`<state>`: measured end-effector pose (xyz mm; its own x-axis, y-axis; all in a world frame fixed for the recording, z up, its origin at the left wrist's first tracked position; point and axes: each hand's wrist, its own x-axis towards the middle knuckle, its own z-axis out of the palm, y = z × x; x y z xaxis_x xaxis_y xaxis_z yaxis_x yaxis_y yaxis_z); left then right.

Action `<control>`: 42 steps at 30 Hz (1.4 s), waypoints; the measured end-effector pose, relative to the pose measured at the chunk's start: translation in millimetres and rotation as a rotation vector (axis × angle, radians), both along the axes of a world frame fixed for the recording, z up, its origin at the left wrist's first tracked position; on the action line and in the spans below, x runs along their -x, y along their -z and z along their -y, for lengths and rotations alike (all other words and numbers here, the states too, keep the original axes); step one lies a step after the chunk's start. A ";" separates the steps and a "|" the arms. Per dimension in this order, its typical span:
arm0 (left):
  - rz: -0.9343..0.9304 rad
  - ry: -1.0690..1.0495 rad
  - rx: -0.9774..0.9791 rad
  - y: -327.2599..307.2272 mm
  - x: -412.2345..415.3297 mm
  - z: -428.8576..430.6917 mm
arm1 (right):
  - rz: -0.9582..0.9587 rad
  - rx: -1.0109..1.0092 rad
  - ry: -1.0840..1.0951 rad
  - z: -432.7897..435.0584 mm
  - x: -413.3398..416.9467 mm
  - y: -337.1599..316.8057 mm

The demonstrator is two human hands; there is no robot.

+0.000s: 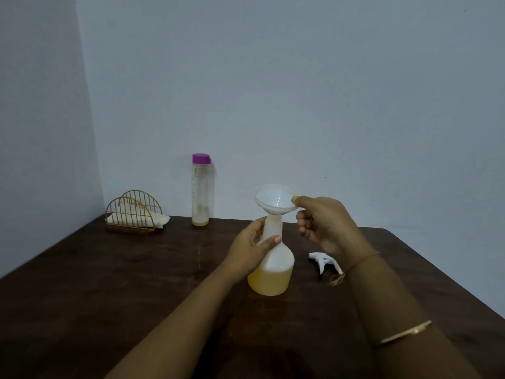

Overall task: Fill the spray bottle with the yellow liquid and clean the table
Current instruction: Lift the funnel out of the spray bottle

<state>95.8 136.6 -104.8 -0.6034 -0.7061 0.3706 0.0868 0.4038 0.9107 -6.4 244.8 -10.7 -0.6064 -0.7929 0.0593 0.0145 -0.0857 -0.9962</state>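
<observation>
Spray bottle point(273, 266), part-filled: left hand point(250, 251) grips neck; right hand point(325, 222) pinches funnel point(274, 199) rim. Risk: careless lifting drips residue onto bench point(136, 283).

Right forearm point(388, 302) hides part of the spray head point(323, 260); table point(109, 296) cropped below.

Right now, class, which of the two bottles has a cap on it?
The tall clear bottle by the wall, with its purple cap; the spray bottle carries a funnel instead.
</observation>
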 end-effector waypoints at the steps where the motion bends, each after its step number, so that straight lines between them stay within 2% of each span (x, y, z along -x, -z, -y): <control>1: -0.003 0.000 -0.005 0.2 0.3 -0.1 | -0.047 -0.091 -0.022 -2.1 2.0 -4.5; 4: -0.006 0.006 -0.007 1.4 1.7 0.4 | -0.102 -0.205 -0.064 -4.1 4.6 -12.6; 8: 0.000 -0.002 0.025 1.9 3.4 -0.6 | -0.065 -0.125 -0.050 1.2 3.7 -22.8; 11: 0.009 -0.009 0.039 2.2 3.9 -0.5 | -0.108 -0.092 -0.011 5.2 3.8 -29.0; 15: -0.010 -0.006 0.029 3.3 4.9 0.6 | -0.258 -0.260 0.002 5.3 5.0 -22.8; 20: 0.005 -0.005 0.045 3.8 5.0 0.8 | -0.132 -0.144 -0.034 4.3 7.3 -27.0; 23: 0.009 -0.008 0.050 4.1 4.5 1.0 | -0.291 -0.292 -0.009 2.6 7.0 -26.8; 25: 0.004 -0.004 0.044 4.4 4.3 1.0 | -0.332 -0.339 -0.042 2.3 6.3 -27.2; 28: 0.017 -0.007 0.053 4.1 4.4 1.6 | -0.242 -0.222 -0.058 2.6 3.9 -31.3; 32: 0.016 -0.010 0.049 3.8 4.7 0.5 | -0.344 -0.328 -0.025 1.0 2.7 -28.3; 37: 0.025 -0.015 0.048 3.2 5.8 0.1 | -0.233 -0.159 -0.022 1.0 5.4 -30.9; 40: 0.020 -0.016 0.040 3.7 5.6 0.2 | -0.378 -0.330 -0.011 0.3 4.3 -25.8; 42: 0.018 -0.016 0.035 3.9 4.9 0.6 | -0.410 -0.345 -0.011 1.7 3.0 -23.5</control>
